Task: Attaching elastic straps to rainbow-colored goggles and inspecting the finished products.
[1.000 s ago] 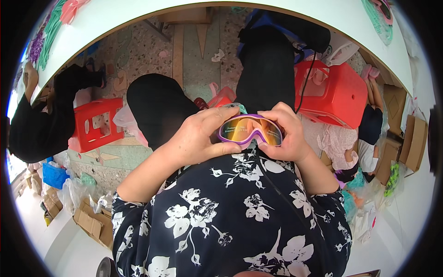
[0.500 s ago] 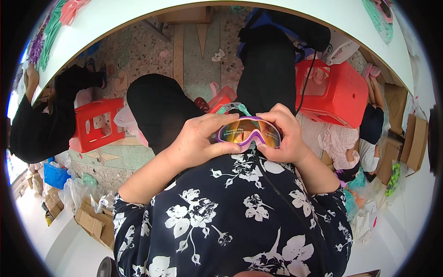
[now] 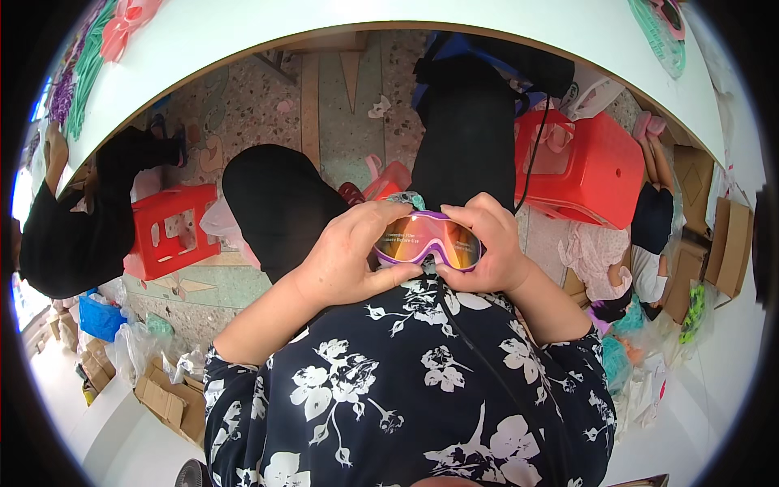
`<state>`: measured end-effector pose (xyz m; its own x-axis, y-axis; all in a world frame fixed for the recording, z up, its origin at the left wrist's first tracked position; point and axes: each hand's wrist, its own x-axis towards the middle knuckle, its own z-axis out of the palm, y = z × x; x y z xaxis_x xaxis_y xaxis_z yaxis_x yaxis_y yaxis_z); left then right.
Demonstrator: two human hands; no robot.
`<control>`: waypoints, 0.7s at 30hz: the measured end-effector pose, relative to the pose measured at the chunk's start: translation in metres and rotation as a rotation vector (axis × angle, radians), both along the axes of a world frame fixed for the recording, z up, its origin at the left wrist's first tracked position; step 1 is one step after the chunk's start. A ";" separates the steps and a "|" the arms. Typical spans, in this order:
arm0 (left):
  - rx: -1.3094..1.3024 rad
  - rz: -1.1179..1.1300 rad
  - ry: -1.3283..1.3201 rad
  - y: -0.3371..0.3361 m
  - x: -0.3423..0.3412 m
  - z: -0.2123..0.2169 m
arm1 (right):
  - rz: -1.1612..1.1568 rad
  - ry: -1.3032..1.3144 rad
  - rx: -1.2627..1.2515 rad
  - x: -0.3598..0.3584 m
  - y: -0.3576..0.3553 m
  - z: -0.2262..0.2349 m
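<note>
In front of my chest I hold a pair of swimming goggles (image 3: 418, 236) with a purple frame and shiny orange mirrored lenses that carry small print. My left hand (image 3: 350, 247) grips the left end, fingers along the top rim and thumb underneath. The right end is pinched in my right hand (image 3: 485, 243), its thumb near the nose piece. A bit of the green and clear strap (image 3: 406, 198) shows behind the upper edge; the rest of it is hidden.
A white curved table (image 3: 389, 18) spans the far side, with green cords (image 3: 91, 73) at left and another goggle in clear wrap (image 3: 661, 36) at right. Red stools (image 3: 572, 166) stand on both sides. Two other people sit at the edges. Cardboard boxes (image 3: 172, 398) and plastic bags lie around.
Both hands have tilted the goggles and shifted them slightly left and down. Less of the strap shows behind them now.
</note>
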<state>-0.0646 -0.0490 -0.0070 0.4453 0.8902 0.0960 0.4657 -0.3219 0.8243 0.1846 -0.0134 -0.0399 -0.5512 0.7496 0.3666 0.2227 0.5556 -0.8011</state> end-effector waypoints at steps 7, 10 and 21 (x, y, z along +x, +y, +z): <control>-0.218 -0.085 -0.021 0.006 -0.002 -0.008 | 0.076 -0.030 -0.116 0.003 0.011 -0.005; -0.308 -0.060 -0.045 -0.001 -0.001 -0.012 | 0.133 -0.098 -0.324 0.011 0.009 0.001; -0.299 0.012 -0.079 -0.005 0.003 -0.019 | 0.121 0.002 -0.603 0.017 -0.005 -0.009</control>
